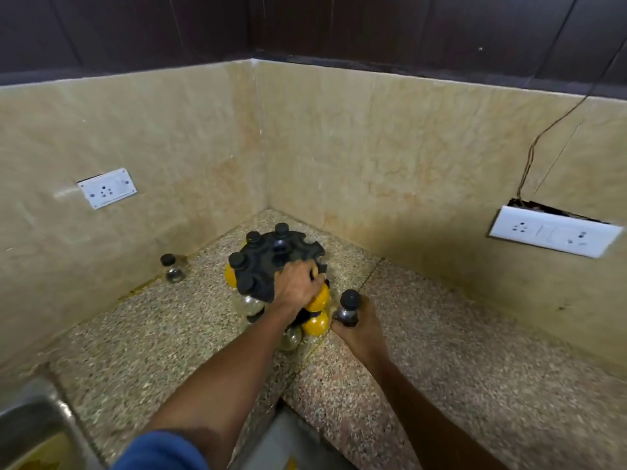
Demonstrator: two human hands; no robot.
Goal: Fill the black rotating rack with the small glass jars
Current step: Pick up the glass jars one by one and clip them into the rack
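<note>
The black rotating rack (271, 257) stands in the counter corner with several black-capped jars in its slots, some holding yellow contents (317, 322). My left hand (297, 283) rests on the rack's near right edge, fingers curled over it. Just right of the rack, my right hand (356, 329) is shut on a small empty glass jar (347, 308) with a black cap, held upright. One more empty glass jar (173, 268) stands alone on the counter by the left wall.
Speckled granite counter (458, 351) meets beige stone walls at the corner. A white socket (107, 188) is on the left wall, another socket plate (553, 230) hangs loose on the right wall with a wire. A steel sink (30, 425) lies at the lower left.
</note>
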